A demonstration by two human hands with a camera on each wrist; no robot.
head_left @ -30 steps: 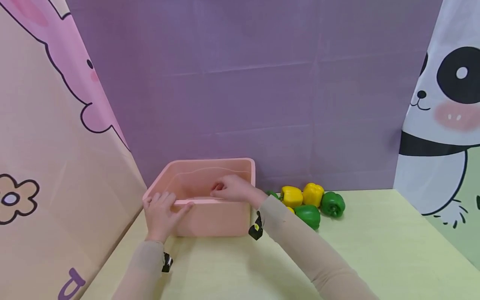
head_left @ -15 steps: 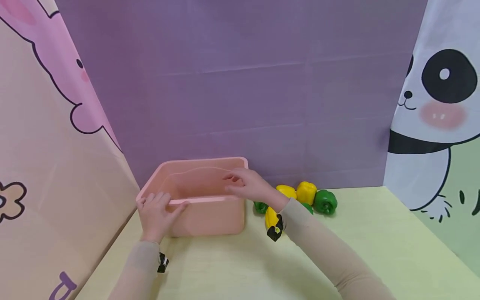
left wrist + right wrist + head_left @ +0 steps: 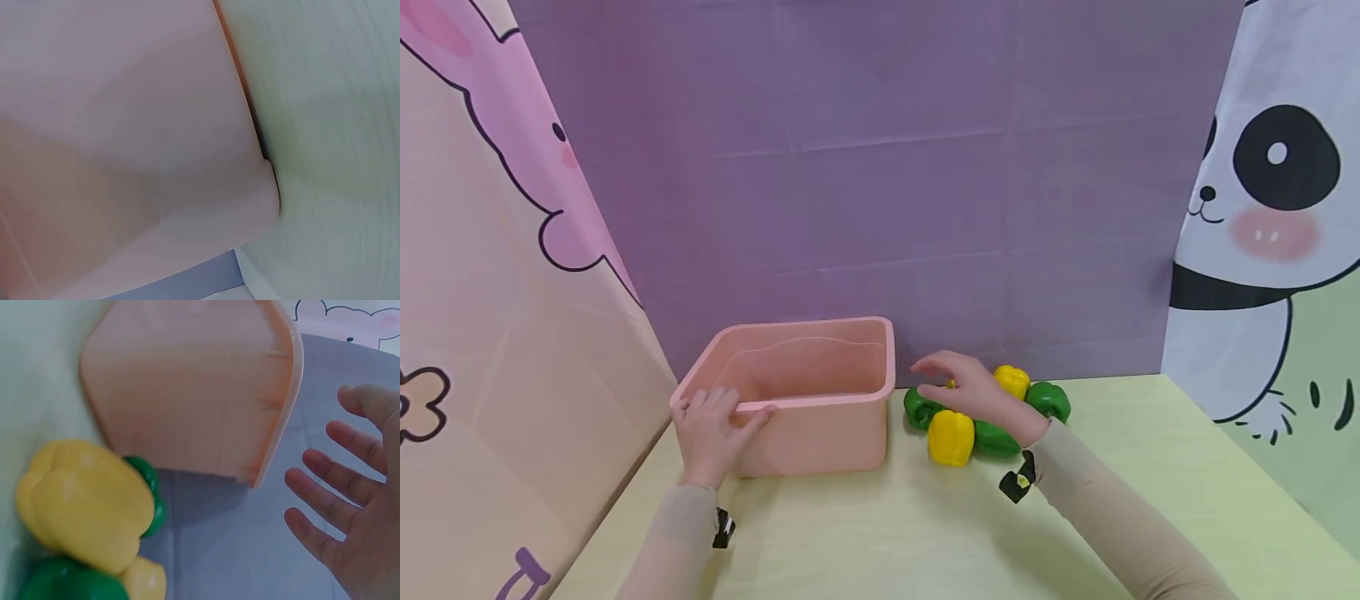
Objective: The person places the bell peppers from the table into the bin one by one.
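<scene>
The pink bin (image 3: 805, 392) stands on the yellow-green surface (image 3: 925, 533), close to the purple back wall (image 3: 887, 167), and as far as the head view shows its inside holds nothing. The left hand (image 3: 715, 429) rests on the bin's near left corner, with the fingers laid over the rim and the thumb along the front edge; the left wrist view shows only the bin's wall and the surface beside it, so the grip cannot be judged from there. The right hand (image 3: 970, 385) hovers over the peppers just to the right of the bin, palm down, and its fingers (image 3: 325, 487) are spread and relaxed, holding nothing (the right wrist view shows this clearly). The peppers lie together in a small cluster on the surface: a yellow pepper (image 3: 951, 437) at the front, a second yellow pepper (image 3: 1012, 381) at the back, a green pepper (image 3: 919, 407) nearest to the bin, another green one (image 3: 1049, 400) at the right, and one more green pepper (image 3: 996, 440) partly under the wrist. I judge the work to be at its very beginning: no pepper is in the bin yet, none is in a hand, and all of them remain outside, beside the bin but not touching it as far as I can tell.
</scene>
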